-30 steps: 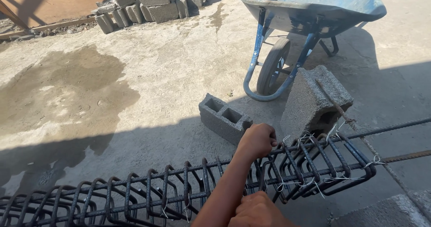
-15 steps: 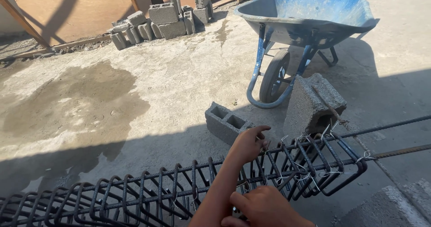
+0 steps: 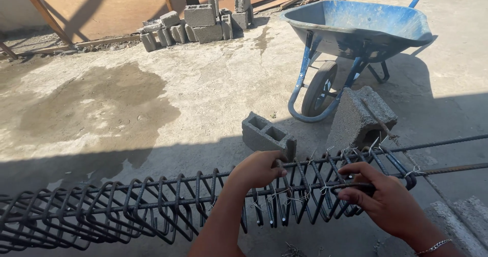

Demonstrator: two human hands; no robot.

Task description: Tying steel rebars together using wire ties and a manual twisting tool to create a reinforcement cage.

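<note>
I see no packages, labels, signs or screens anywhere in this view.
</note>
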